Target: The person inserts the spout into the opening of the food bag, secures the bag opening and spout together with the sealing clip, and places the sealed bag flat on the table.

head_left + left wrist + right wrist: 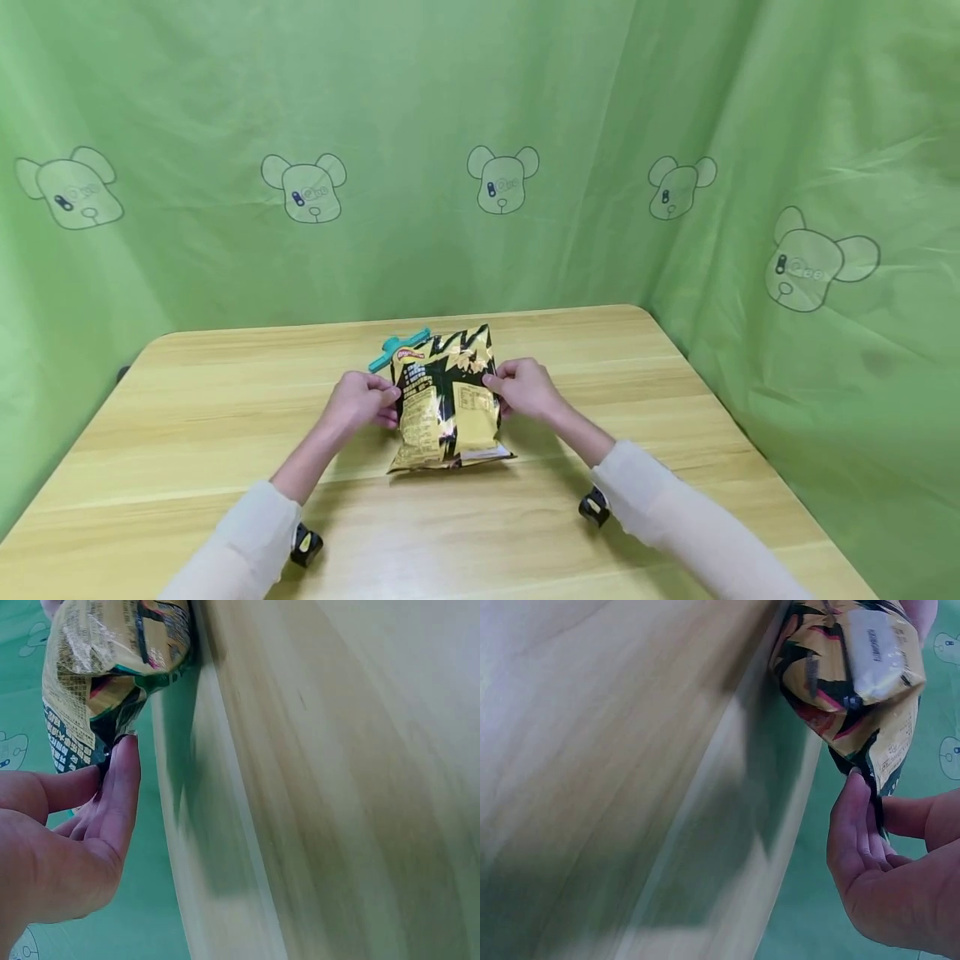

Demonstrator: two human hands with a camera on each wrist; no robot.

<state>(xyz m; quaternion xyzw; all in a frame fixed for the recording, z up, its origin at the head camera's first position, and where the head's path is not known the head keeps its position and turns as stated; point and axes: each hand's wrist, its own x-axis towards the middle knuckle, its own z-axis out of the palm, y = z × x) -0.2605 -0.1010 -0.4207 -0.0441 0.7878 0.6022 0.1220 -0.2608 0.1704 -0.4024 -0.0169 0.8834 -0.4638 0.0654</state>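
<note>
Between both hands is a black and gold chip bag [442, 408], its printed back turned toward me and its lower edge near the table. My left hand [362, 400] pinches the bag's left side between thumb and fingers, which the left wrist view shows close up on the bag [105, 682]. On the opposite side, my right hand [527, 388] pinches the right edge, thumb in front and fingers behind. A teal bag clip [399, 348] shows behind the bag's upper left corner; part of it is hidden by the bag.
A light wooden table [225, 400] with rounded far corners lies under the hands. Green curtains [420, 83] printed with bear heads hang along its back and sides. Each wrist wears a small black device, one on the left [306, 546] and one on the right [594, 507].
</note>
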